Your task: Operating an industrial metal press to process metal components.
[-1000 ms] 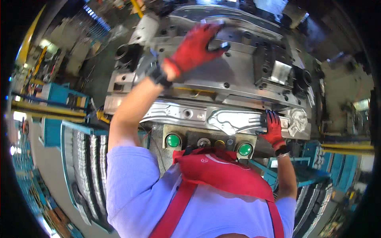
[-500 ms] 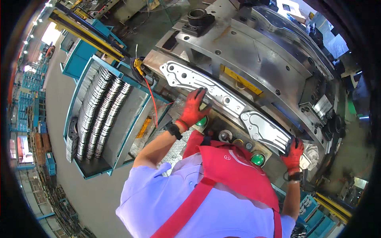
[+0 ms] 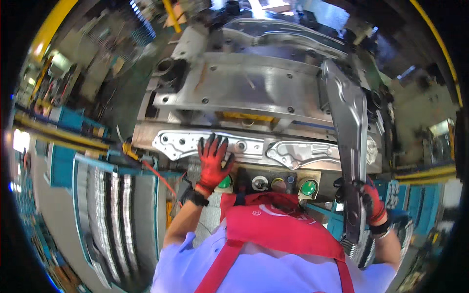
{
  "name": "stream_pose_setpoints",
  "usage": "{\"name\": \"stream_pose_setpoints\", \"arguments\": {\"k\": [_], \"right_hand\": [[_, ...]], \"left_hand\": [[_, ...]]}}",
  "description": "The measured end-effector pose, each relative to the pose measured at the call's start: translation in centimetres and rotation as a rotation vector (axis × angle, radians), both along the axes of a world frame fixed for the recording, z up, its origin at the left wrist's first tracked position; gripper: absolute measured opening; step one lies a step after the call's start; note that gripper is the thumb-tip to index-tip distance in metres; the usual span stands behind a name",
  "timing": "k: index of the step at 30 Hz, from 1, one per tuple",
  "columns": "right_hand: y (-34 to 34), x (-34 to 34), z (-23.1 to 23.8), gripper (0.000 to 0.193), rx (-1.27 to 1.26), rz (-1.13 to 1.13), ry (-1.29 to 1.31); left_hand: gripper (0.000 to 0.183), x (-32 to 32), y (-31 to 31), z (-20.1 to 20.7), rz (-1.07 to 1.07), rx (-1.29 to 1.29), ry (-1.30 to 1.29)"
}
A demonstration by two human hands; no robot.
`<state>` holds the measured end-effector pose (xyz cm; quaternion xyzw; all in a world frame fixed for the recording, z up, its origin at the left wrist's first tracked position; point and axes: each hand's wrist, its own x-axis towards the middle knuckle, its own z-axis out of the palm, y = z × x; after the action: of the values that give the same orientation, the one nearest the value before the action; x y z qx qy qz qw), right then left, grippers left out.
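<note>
My left hand (image 3: 213, 166), in a red and black glove, lies with fingers spread on a silvery stamped metal part (image 3: 251, 146) with holes. That part rests flat along the front ledge of the machine. Just right of it, on the same ledge, is a second silvery stamped part (image 3: 305, 152) with raised ribs. My right hand (image 3: 375, 205), gloved alike, grips a long dark grey stamped metal panel (image 3: 348, 132) near its lower end. The panel stands lengthwise away from me, its far end over the right side of the die. It covers part of the ledge.
The steel die (image 3: 244, 78) fills the space beyond the ledge, with a round post (image 3: 166, 66) at its left. Green buttons (image 3: 309, 187) sit on a box before me. A blue rack (image 3: 78, 210) of stacked parts stands left; blue bins (image 3: 413, 195) stand right.
My right hand has left the right end of the ledge parts and now holds the long grey panel. My left hand has spread flat on the left part. The view has turned right.
</note>
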<state>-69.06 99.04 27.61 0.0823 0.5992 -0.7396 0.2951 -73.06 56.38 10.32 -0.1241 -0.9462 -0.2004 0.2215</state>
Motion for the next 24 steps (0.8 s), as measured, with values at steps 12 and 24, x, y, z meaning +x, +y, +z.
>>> {"name": "stream_pose_setpoints", "arguments": {"k": [12,24], "right_hand": [[-8.3,-7.7,6.1,0.057,-0.646,-0.09,0.016],[-5.5,-21.3,3.9,0.052,-0.949,-0.118,0.081]], "left_hand": [[0.039,-3.8,8.5,6.1,-1.118,1.1,-0.786],[0.058,-6.4,13.0,0.2,-1.234,1.208,-0.565]]}}
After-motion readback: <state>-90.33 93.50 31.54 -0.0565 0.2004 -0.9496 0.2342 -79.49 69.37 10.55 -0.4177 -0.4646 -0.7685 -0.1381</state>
